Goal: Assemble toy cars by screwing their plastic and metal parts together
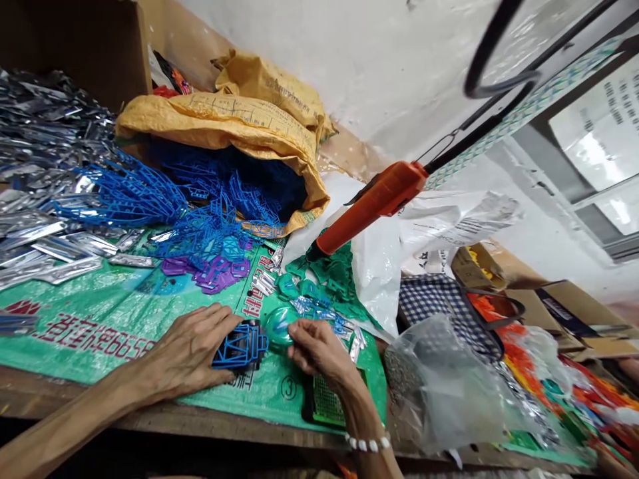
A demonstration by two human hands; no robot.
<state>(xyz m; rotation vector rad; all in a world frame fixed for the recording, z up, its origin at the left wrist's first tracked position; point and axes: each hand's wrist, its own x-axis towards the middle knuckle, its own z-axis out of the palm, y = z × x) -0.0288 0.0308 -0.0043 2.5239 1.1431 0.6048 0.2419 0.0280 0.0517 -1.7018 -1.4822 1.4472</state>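
My left hand [192, 349] rests on the green sheet, thumb and fingers closed round the near end of a small toy chassis [242, 346], a blue lattice frame over a black base. My right hand [319, 349], with a white beaded bracelet at the wrist, pinches the edge of a shiny green plastic shell [278, 326]. The shell lies just right of the chassis. Under my right wrist is a green mesh tray [327, 402] with a dark rim, partly covered. Beyond the hands lie purple plastic parts [219, 273] and more green plastic parts [309, 289].
An orange electric screwdriver [372, 207] hangs from a black coiled cord above the bench. Blue plastic frames [200, 219] spill from a yellow woven sack [214, 120]. Silver foil-like pieces [44, 146] pile at left. Plastic bags [449, 392] and cardboard boxes [584, 309] stand right.
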